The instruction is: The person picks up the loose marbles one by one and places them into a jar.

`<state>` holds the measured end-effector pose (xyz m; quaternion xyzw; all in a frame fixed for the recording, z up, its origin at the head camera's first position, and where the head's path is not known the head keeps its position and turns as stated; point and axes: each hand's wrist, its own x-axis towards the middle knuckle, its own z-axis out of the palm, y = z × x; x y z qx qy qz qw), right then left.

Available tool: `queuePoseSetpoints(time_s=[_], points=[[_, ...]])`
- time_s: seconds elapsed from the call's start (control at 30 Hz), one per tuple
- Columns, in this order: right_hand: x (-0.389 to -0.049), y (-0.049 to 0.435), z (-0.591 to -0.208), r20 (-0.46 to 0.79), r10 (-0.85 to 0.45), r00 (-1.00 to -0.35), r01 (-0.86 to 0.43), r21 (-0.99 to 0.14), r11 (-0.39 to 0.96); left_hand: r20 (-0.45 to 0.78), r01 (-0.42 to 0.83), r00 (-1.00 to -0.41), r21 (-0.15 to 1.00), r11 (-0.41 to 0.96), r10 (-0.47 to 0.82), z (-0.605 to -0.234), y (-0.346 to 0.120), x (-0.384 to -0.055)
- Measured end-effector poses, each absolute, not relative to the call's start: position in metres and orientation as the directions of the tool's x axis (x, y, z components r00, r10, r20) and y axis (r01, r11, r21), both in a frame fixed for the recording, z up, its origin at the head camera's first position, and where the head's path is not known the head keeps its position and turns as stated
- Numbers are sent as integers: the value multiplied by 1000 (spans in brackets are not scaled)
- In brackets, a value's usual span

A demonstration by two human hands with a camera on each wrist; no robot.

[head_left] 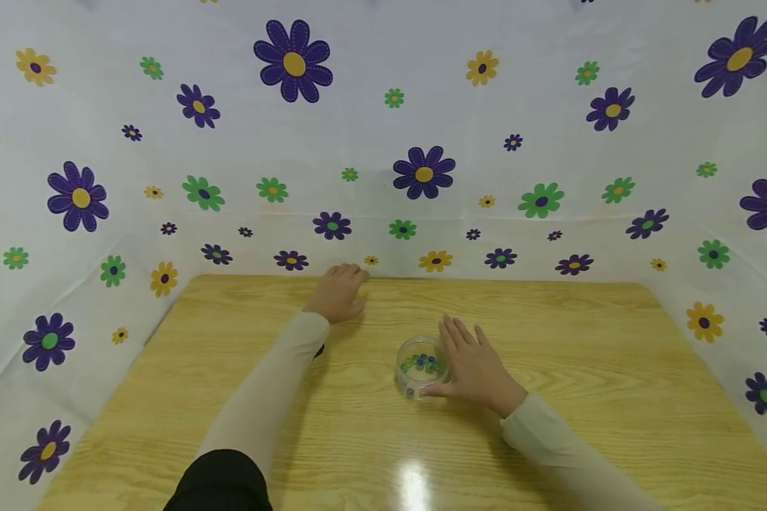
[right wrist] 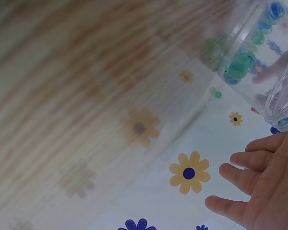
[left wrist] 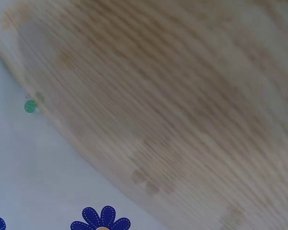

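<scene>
A clear round jar [head_left: 403, 377] stands on the wooden table, with several green and blue glass marbles [head_left: 422, 363] in its bottom. My right hand [head_left: 476, 369] is at the jar's right side, its thumb by the front wall and its fingers stretched out along the back right. In the right wrist view the four fingers [right wrist: 252, 206] are straight and spread. Reaching to the far table edge, my left hand [head_left: 337, 292] has its fingertips at the patterned cloth. One green marble [left wrist: 30, 106] lies by that edge, a short way from the fingers at the left wrist picture's border.
A white cloth [head_left: 358, 135] printed with purple, green and yellow flowers rises behind the table and along both sides. The glossy wood-grain table top [head_left: 550, 341] spreads around the jar and reflects light near its front.
</scene>
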<state>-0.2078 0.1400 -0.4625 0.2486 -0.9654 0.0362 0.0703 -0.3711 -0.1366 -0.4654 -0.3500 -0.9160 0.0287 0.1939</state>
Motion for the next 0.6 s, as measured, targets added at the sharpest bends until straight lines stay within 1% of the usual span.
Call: queuePoseSetpoints(time_s=[0.17, 0.33, 0.6], points=[[-209, 140, -463, 137, -472, -871, -482, -51, 875, 324, 616, -691, -202, 761, 646, -466, -134, -380], [-210, 140, -463, 126, -475, -871, -484, -57, 873, 297, 595, -722, -195, 779, 625, -468, -129, -388], [-210, 140, -461, 106, -470, -876, -477, -62, 877, 280, 581, -755, -132, 803, 593, -477, -125, -401]])
